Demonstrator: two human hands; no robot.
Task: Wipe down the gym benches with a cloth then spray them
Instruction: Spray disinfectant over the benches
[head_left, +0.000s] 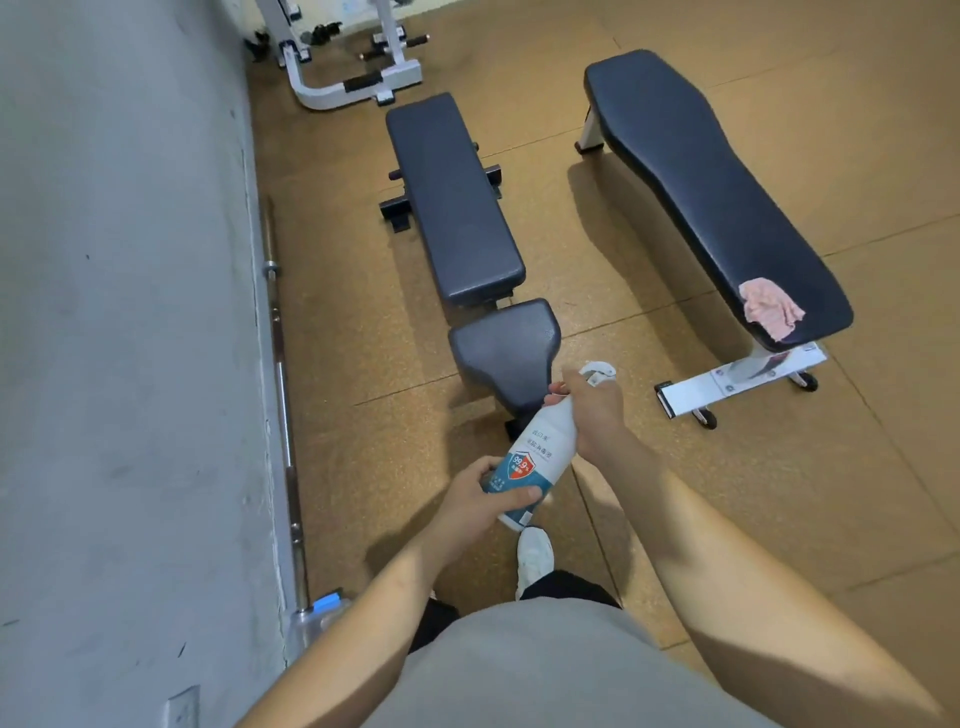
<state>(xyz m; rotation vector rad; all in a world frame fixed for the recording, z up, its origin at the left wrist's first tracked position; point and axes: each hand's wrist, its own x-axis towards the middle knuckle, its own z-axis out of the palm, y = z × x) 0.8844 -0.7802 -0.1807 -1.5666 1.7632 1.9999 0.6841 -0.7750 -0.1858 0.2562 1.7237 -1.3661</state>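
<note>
Around: barbell (284, 405) by wall (130, 312); cloth (771, 309) on right bench (701, 171).
Bottle (530, 462): contents hidden.
Left hand (483, 499): grips its base.
Right hand (592, 410): wraps its neck.

seat pad (501, 353) dead ahead of the right fingers (557, 387), open floor lane (597, 312) rightward; wall (119, 312), barbell (283, 389) well left

Lower centre, the white spray bottle (530, 457) carries a teal label with a red-and-blue shield. At right, a pink cloth (769, 309), a navy bench (701, 171) and a speckled tan floor (805, 467).
</note>
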